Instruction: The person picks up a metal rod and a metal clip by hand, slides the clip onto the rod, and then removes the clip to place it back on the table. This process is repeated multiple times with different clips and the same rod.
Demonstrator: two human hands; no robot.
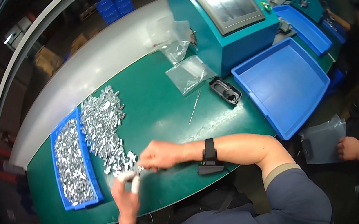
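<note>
My left hand [126, 199], with white covers on two fingers, is at the near end of a loose pile of small silvery metal parts [104, 117]. Its covered fingertips come together in a pinch; what lies between them is too small to make out. Close beside it, my right hand [161, 154] has its fingers closed at the pile's edge, pinching a small shiny metal part [140, 168]. Left of the pile stands a blue tray [87, 165] filled with similar metal parts. A dark device is strapped to my right wrist, a black band to my left.
Ahead right stands a teal machine [239, 49] with a screen. A blue tray [284, 84] stands beside it. Nearer lie a black tray-like case [225, 91], a thin metal rod [195, 107] and clear bags [190, 74]. At right, another person's hand [350, 148] touches a plastic bag [326, 140].
</note>
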